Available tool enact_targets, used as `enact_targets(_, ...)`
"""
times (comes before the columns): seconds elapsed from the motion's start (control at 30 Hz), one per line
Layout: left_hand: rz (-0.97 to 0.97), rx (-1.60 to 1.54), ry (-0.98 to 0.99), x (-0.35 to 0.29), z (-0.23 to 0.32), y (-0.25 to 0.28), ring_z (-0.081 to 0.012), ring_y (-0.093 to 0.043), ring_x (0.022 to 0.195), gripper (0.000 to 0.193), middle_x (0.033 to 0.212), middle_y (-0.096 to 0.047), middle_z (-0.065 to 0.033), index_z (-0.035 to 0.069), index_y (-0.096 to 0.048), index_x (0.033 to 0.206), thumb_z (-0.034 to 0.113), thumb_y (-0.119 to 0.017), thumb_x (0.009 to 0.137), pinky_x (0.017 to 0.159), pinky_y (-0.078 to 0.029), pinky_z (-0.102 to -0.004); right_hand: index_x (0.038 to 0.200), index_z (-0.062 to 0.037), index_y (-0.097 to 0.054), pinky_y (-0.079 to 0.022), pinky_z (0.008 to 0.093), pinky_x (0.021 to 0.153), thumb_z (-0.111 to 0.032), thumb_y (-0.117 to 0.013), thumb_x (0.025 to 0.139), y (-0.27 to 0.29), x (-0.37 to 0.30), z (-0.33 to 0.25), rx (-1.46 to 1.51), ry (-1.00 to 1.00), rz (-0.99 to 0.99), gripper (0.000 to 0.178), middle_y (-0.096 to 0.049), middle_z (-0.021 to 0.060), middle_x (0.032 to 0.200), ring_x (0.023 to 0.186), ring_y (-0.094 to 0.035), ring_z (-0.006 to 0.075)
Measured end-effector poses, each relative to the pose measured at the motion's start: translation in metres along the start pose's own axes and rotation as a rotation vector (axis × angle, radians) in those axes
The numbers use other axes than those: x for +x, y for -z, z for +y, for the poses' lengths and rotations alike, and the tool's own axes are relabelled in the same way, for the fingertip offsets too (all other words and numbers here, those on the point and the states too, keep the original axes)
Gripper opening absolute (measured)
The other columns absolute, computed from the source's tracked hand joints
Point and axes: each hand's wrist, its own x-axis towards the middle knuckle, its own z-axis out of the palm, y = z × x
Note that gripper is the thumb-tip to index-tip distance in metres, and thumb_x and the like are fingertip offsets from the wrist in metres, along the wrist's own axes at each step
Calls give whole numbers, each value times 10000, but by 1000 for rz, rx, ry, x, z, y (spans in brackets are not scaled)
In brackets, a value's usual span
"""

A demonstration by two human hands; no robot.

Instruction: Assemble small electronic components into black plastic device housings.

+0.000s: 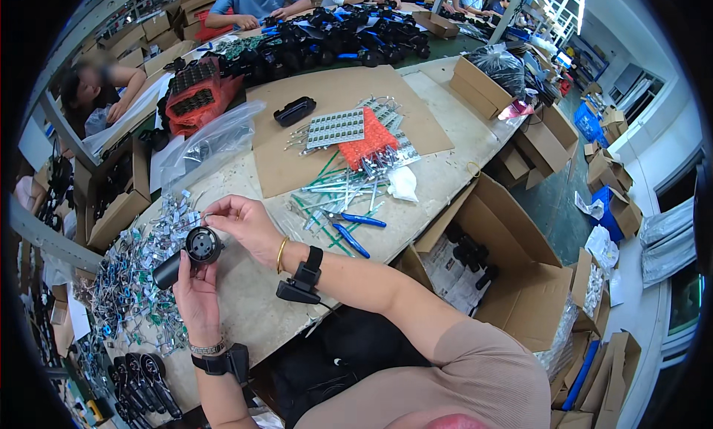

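Note:
My left hand (pixel 198 295) is closed around a black cylindrical housing (pixel 172 271), its thumb and fingers pressed to the tube. The housing's round end (pixel 202 244), with several openings in its face, points up and to the right. My right hand (pixel 245 225) is closed in a pinch just above that round end; whatever is between thumb and forefinger is too small to make out. Both hands are over the left part of the table, beside a large heap of small wired electronic parts (pixel 141 280).
Blue-handled pliers (pixel 353 232) lie by green and white strips. Behind them, circuit panels (pixel 334 129) and red bubble wrap (pixel 369 139) rest on a cardboard sheet (pixel 278 165). An open carton (pixel 520 299) stands right of the table. People sit beyond a pile of black parts (pixel 319 46).

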Motion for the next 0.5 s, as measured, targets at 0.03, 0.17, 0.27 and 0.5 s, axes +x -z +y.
enact_targets(0.03,-2,-3,-1,0,0,0,-203,-679,1033,267,1154,-684,-115,-8,-646,1163,197,-651,993,899,-575,-332,1065,6,-675,-537,238,846,-12,-695,911,0,0,0,0,2,1,156,-707,60,1014,926,-659,98)
enact_targets(0.17,5,-12,-6,1,0,1,-204,-677,1037,269,1160,-682,-115,-5,-648,1166,200,-651,993,897,-576,-327,1058,7,-677,-536,239,849,-14,-699,906,0,0,-1,-11,-1,4,155,-706,58,1012,924,-659,99)
enact_targets(0.27,3,-18,-4,3,0,4,-211,-669,1061,268,1177,-676,-119,0,-639,1177,195,-651,993,925,-570,-335,1064,9,-675,-538,241,850,-18,-701,905,0,0,-1,4,-13,14,163,-706,59,1010,929,-662,105)
enact_targets(0.5,-8,-31,4,5,1,9,-226,-652,1112,272,1206,-663,-125,10,-615,1201,180,-649,992,994,-554,-363,1086,9,-672,-531,245,877,-30,-694,922,1,0,-1,12,-11,-2,170,-707,65,1028,962,-669,114)
